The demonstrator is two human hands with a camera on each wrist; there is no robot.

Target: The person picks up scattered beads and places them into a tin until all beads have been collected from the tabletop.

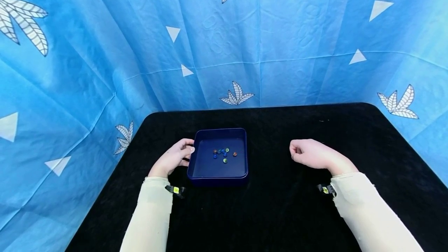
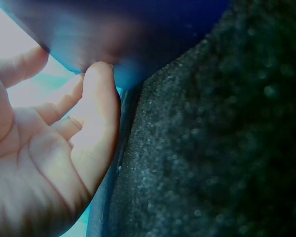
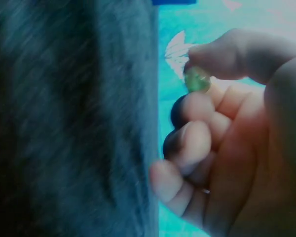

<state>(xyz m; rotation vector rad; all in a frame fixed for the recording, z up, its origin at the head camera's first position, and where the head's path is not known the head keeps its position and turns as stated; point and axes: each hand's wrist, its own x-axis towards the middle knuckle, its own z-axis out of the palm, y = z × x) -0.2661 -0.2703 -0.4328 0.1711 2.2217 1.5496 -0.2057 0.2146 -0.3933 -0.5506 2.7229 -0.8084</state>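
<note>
A dark blue square box (image 1: pixel 217 176) with low walls stands left of the middle of the table. Several small glass marbles (image 1: pixel 225 161), blue, orange and green-yellow, lie on its floor. My left hand (image 1: pixel 175 156) is at the box's left side, its fingertips touching the outer wall (image 2: pixel 138 29); the fingers are slightly bent and spread apart. Off to the right, above the table, my right hand (image 1: pixel 311 153) pinches a green glass marble (image 3: pixel 197 79) between thumb and index finger. Its other fingers are curled in. In the head view that marble is hidden by the hand.
Black fuzzy cloth covers the table (image 1: pixel 273 213). Blue curtain (image 1: pixel 280 30) with leaf and triangle prints rises behind the table and along its left and right sides. Each wrist wears a small dark strap with a yellow patch, such as the left strap (image 1: pixel 176 190).
</note>
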